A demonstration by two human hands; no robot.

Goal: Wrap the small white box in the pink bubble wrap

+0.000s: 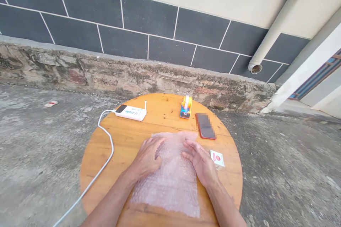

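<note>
I see two hands, set apart with loosely curved, open fingers: my left hand [149, 158] on the left side of one sheet of bubble wrap [170, 181], my right hand [201, 159] at its right. The sheet lies flat on one round table [101, 163]. Beyond it I count one tape dispenser [185, 108], one phone [206, 126] and one white device [131, 112] with one cable [110, 142]; one small box [217, 159] sits beside my right hand.

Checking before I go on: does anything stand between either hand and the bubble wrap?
Nothing visible does: the left hand and right hand both have fingers over the bubble wrap. The small white box is beside the right hand, on its outer side.
</note>
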